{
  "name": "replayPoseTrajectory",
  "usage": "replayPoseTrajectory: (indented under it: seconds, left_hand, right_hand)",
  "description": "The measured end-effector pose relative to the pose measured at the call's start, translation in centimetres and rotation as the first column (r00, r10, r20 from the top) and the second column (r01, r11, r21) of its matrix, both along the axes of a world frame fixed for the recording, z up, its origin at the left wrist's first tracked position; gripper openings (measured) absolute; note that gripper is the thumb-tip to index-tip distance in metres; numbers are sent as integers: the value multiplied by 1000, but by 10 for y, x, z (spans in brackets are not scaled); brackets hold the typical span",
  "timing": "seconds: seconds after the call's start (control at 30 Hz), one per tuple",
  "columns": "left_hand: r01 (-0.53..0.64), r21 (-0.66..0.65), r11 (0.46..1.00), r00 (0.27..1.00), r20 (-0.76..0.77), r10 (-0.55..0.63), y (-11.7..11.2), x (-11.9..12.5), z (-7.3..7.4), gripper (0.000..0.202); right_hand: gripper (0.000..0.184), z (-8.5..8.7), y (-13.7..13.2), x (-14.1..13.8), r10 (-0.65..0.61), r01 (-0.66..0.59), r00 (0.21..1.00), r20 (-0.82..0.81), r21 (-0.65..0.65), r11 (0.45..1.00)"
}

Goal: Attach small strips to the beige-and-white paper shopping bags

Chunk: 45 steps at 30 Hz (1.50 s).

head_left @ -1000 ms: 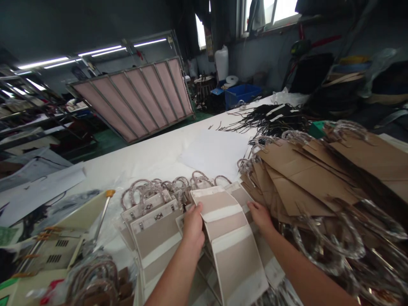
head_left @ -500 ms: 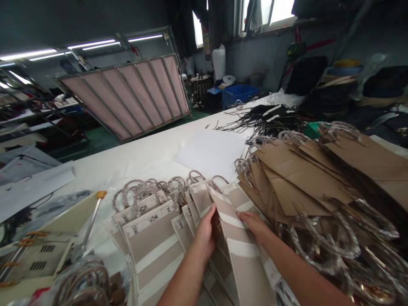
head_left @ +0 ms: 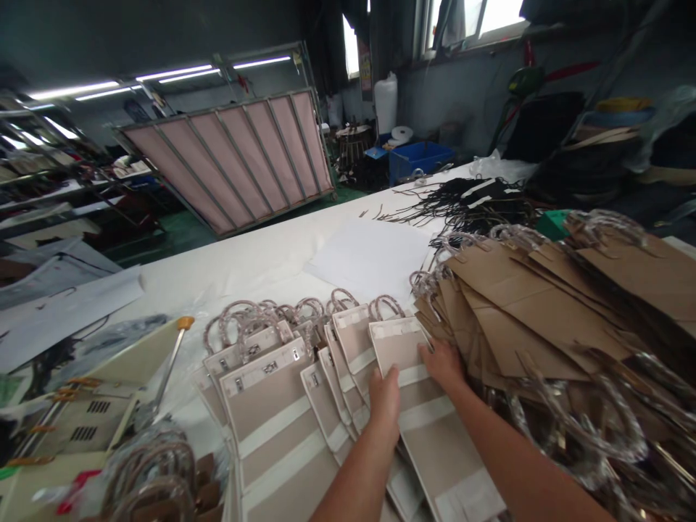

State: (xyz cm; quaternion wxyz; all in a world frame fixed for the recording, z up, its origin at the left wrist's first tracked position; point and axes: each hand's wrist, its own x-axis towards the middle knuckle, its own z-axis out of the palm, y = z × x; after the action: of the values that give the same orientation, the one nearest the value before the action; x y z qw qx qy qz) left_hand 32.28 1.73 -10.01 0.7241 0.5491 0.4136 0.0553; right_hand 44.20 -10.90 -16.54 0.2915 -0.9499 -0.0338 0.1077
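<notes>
A beige bag panel (head_left: 435, 428) with white tape strips and a plastic-wrapped handle (head_left: 389, 307) at its top is between my hands. My left hand (head_left: 385, 397) grips its left edge, thumb near the top of the panel; the fingers are partly hidden. At the opposite edge my right hand (head_left: 443, 365) pinches the panel with its thumb on the front, other fingers mostly out of sight. Similar beige panels overlap to the left, the nearest being a wide panel (head_left: 277, 420) with metal clasp parts along its top.
Brown bag pieces (head_left: 522, 304) with wrapped handles pile up at the right. Black cords (head_left: 462, 204) and a white sheet (head_left: 373, 254) lie farther back on the white table (head_left: 244, 268). A cream machine (head_left: 81, 428) with an orange-knobbed lever (head_left: 177, 355) stands left.
The held panel has turned from a steep, edge-on tilt to face me more flatly, its top now showing fully. My left hand has moved right along with it. The view has shifted slightly left.
</notes>
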Motion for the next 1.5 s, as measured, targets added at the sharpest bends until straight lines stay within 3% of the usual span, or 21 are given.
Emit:
replayPoseTrajectory:
  seconds: [0.23,0.43,0.6,0.73,0.87,1.1,1.2,1.33,1.5]
  left_hand:
    - [9,96,995,999,42,-13,-6,19,-4,39]
    - [57,198,979,992,99,-77,-9,38,17,25]
    - [-26,371,928,993,116,-19,17,8,24,36]
    - [-64,529,846,998,26,59,38,-25,20,37]
    - [-42,630,775,997,-18,69,38,-40,20,43]
    - [-123,500,857,992,42,119,40,-26,20,45]
    - [-202,387,900,979,81,185,39,-10,20,56]
    - [-298,277,914,954,106,279,30,11,21,79]
    - [-274,170,947,954,176,244,21,16,30,56]
  right_hand:
    - [49,-5,-3,11,13,-14,1000,-10,-42,999]
    - [57,8,-3,17,20,-20,1000,18,37,999]
    - [65,22,30,15,125,-114,992,-32,239,964]
    - [64,11,63,-1,157,-136,982,-101,188,973]
    - [60,-2,67,-9,170,-149,980,-108,182,972]
    - [63,-9,55,9,220,-157,953,-207,283,946]
    - [66,-7,55,13,227,-145,942,-248,311,939]
    - [74,-5,54,11,216,-96,924,-316,357,929]
    - [68,-5,42,1,160,-8,931,-328,420,907]
